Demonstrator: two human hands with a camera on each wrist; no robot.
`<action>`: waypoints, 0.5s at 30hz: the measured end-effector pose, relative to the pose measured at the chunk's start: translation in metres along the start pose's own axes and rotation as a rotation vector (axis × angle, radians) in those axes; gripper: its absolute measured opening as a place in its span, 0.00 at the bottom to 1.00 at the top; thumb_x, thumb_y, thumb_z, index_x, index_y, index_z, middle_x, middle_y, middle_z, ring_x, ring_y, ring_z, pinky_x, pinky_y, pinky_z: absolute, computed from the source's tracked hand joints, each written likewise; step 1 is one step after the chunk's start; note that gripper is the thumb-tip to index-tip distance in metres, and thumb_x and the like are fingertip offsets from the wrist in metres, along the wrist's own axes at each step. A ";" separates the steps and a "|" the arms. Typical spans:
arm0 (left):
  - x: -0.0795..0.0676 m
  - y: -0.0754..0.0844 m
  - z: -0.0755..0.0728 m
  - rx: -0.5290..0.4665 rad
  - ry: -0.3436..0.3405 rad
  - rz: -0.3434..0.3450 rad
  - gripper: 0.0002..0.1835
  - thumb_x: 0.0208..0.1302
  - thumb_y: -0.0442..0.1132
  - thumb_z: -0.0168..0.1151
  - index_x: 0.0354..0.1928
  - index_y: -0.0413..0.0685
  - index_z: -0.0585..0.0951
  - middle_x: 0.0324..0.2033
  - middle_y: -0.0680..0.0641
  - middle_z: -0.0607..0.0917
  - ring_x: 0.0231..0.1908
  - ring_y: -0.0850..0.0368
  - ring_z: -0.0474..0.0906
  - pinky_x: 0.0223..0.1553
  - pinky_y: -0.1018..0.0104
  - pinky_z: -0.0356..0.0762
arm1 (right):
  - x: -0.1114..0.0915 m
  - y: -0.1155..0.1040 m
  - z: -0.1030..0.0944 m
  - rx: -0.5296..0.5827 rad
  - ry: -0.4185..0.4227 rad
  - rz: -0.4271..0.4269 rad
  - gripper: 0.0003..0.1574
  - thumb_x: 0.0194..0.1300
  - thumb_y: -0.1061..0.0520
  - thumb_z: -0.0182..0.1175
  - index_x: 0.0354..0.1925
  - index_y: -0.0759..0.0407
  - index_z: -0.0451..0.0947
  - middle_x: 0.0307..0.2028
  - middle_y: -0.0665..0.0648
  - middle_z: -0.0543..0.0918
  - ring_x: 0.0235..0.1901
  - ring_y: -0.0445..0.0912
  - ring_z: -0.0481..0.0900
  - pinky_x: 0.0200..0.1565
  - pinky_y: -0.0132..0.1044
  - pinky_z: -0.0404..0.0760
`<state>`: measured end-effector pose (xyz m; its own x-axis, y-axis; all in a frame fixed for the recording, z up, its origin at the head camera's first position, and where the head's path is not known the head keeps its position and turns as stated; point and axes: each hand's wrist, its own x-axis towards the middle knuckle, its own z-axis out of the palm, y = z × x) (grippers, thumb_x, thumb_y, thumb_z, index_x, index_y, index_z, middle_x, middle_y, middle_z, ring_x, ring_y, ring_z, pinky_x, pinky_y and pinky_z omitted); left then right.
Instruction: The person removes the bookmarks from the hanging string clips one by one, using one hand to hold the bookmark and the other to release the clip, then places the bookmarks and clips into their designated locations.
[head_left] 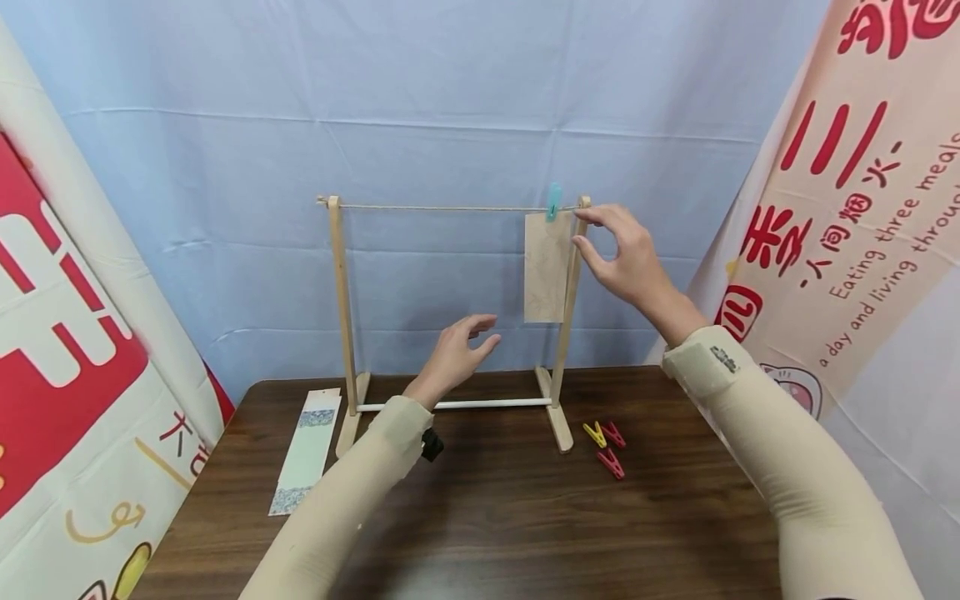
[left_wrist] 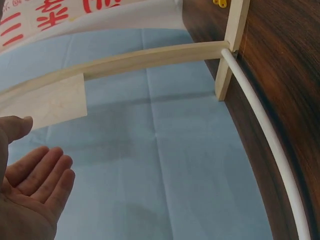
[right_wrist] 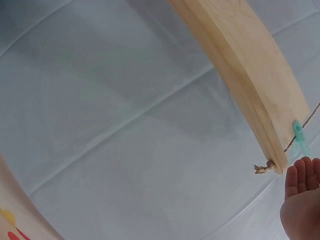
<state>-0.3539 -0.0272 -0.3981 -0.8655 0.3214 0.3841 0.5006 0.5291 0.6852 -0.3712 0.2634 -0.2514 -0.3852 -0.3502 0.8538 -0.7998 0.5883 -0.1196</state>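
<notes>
A beige paper card (head_left: 545, 271) hangs from the string (head_left: 450, 208) of a wooden stand, near its right post (head_left: 572, 308). One teal clothespin (head_left: 553, 202) clips its top edge to the string. My right hand (head_left: 626, 254) is raised beside the top of that post, thumb and fingers apart with nothing between them. In the right wrist view its fingertips are close to the teal clothespin (right_wrist: 298, 136). My left hand (head_left: 456, 354) is in the air in front of the stand, below and left of the card, its fingers loosely bent and holding nothing.
On the dark wooden table (head_left: 480, 517), a yellow clothespin (head_left: 595, 434) and two red clothespins (head_left: 611, 463) lie right of the stand. Pale green and white paper strips (head_left: 309, 446) with blue patterned bands lie at the left. A white rod (head_left: 495, 403) joins the stand's feet.
</notes>
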 end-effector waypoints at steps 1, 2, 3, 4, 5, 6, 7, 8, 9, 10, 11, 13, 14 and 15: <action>0.001 -0.001 0.001 -0.001 -0.002 0.000 0.25 0.80 0.50 0.64 0.73 0.52 0.78 0.68 0.48 0.83 0.67 0.49 0.79 0.68 0.51 0.77 | 0.001 0.001 0.000 -0.001 0.000 0.000 0.23 0.71 0.67 0.69 0.62 0.69 0.82 0.56 0.67 0.85 0.56 0.61 0.80 0.62 0.52 0.77; 0.002 -0.001 0.002 -0.002 -0.004 -0.002 0.25 0.80 0.50 0.64 0.73 0.52 0.78 0.68 0.48 0.83 0.67 0.49 0.79 0.68 0.52 0.78 | 0.002 0.001 0.000 -0.006 -0.001 -0.001 0.23 0.71 0.67 0.69 0.62 0.69 0.82 0.57 0.67 0.85 0.56 0.61 0.80 0.62 0.52 0.77; 0.003 -0.001 0.003 -0.003 -0.006 -0.003 0.25 0.80 0.50 0.64 0.73 0.52 0.78 0.68 0.48 0.83 0.67 0.48 0.79 0.68 0.51 0.78 | 0.003 0.002 -0.001 -0.009 -0.002 -0.001 0.23 0.71 0.67 0.69 0.63 0.69 0.81 0.58 0.67 0.85 0.57 0.61 0.80 0.63 0.52 0.77; 0.004 -0.002 0.004 -0.005 -0.008 -0.003 0.25 0.80 0.50 0.64 0.73 0.52 0.78 0.68 0.48 0.83 0.67 0.48 0.79 0.68 0.51 0.77 | 0.004 0.002 -0.001 -0.012 -0.002 -0.002 0.24 0.71 0.67 0.69 0.63 0.69 0.81 0.58 0.67 0.85 0.57 0.61 0.80 0.63 0.52 0.77; 0.005 -0.002 0.004 -0.007 -0.009 -0.002 0.25 0.80 0.50 0.64 0.73 0.51 0.78 0.68 0.47 0.83 0.67 0.48 0.79 0.68 0.51 0.77 | 0.006 0.003 -0.001 -0.012 -0.003 -0.002 0.24 0.71 0.67 0.69 0.63 0.69 0.81 0.59 0.67 0.85 0.57 0.61 0.80 0.63 0.53 0.76; 0.007 -0.002 0.005 -0.009 -0.011 0.000 0.26 0.80 0.50 0.64 0.74 0.51 0.78 0.68 0.47 0.82 0.67 0.47 0.78 0.68 0.51 0.77 | 0.007 0.003 -0.001 -0.014 -0.005 -0.004 0.24 0.72 0.66 0.69 0.64 0.69 0.81 0.59 0.67 0.84 0.57 0.62 0.79 0.62 0.54 0.76; 0.008 -0.002 0.006 -0.012 -0.014 0.002 0.26 0.80 0.50 0.64 0.74 0.50 0.77 0.68 0.47 0.82 0.68 0.47 0.78 0.68 0.51 0.77 | 0.008 0.004 -0.002 -0.014 -0.004 -0.006 0.25 0.72 0.66 0.69 0.64 0.70 0.80 0.59 0.68 0.84 0.56 0.63 0.79 0.62 0.55 0.76; 0.009 -0.002 0.007 -0.013 -0.018 0.004 0.26 0.80 0.49 0.64 0.74 0.50 0.77 0.68 0.46 0.82 0.68 0.47 0.78 0.68 0.51 0.77 | 0.009 0.004 -0.002 -0.015 -0.003 -0.008 0.25 0.72 0.66 0.69 0.64 0.71 0.80 0.58 0.69 0.84 0.56 0.64 0.79 0.61 0.56 0.76; 0.011 -0.001 0.007 -0.017 -0.021 0.007 0.26 0.80 0.49 0.64 0.74 0.50 0.77 0.68 0.46 0.82 0.68 0.47 0.78 0.69 0.51 0.77 | 0.010 0.005 -0.002 -0.017 -0.003 -0.009 0.25 0.72 0.66 0.69 0.65 0.71 0.80 0.58 0.69 0.84 0.55 0.64 0.78 0.60 0.56 0.75; 0.012 -0.001 0.008 -0.019 -0.023 0.009 0.26 0.80 0.48 0.64 0.74 0.50 0.77 0.68 0.46 0.82 0.68 0.46 0.78 0.69 0.52 0.76 | 0.011 0.006 -0.002 -0.018 -0.004 -0.008 0.25 0.73 0.65 0.69 0.65 0.71 0.79 0.57 0.70 0.83 0.54 0.65 0.78 0.59 0.57 0.75; 0.014 -0.001 0.009 -0.022 -0.026 0.009 0.26 0.80 0.48 0.64 0.74 0.49 0.77 0.69 0.45 0.82 0.68 0.46 0.78 0.69 0.52 0.76 | 0.012 0.006 -0.002 -0.019 -0.005 -0.008 0.25 0.73 0.65 0.69 0.65 0.71 0.79 0.56 0.70 0.83 0.53 0.66 0.77 0.58 0.57 0.74; 0.017 0.000 0.011 -0.025 -0.030 0.010 0.26 0.80 0.47 0.64 0.74 0.49 0.77 0.69 0.45 0.81 0.68 0.47 0.78 0.70 0.53 0.76 | 0.015 0.007 -0.001 -0.022 -0.007 -0.004 0.25 0.73 0.64 0.69 0.65 0.70 0.79 0.55 0.71 0.83 0.52 0.66 0.77 0.57 0.56 0.74; 0.018 0.000 0.012 -0.024 -0.033 0.009 0.26 0.80 0.47 0.64 0.74 0.49 0.77 0.69 0.45 0.81 0.69 0.47 0.78 0.70 0.53 0.75 | 0.017 0.008 -0.001 -0.024 -0.008 0.000 0.25 0.74 0.64 0.69 0.65 0.70 0.80 0.55 0.70 0.83 0.52 0.65 0.77 0.57 0.55 0.74; 0.019 0.000 0.013 -0.024 -0.035 0.009 0.26 0.80 0.47 0.65 0.74 0.49 0.77 0.69 0.45 0.82 0.69 0.47 0.78 0.70 0.54 0.75 | 0.018 0.009 -0.001 -0.026 -0.008 0.002 0.25 0.74 0.63 0.69 0.65 0.69 0.80 0.55 0.70 0.83 0.52 0.65 0.77 0.56 0.54 0.74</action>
<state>-0.3701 -0.0104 -0.3986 -0.8597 0.3534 0.3689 0.5074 0.5073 0.6965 -0.3846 0.2630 -0.2367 -0.3907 -0.3551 0.8492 -0.7869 0.6075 -0.1080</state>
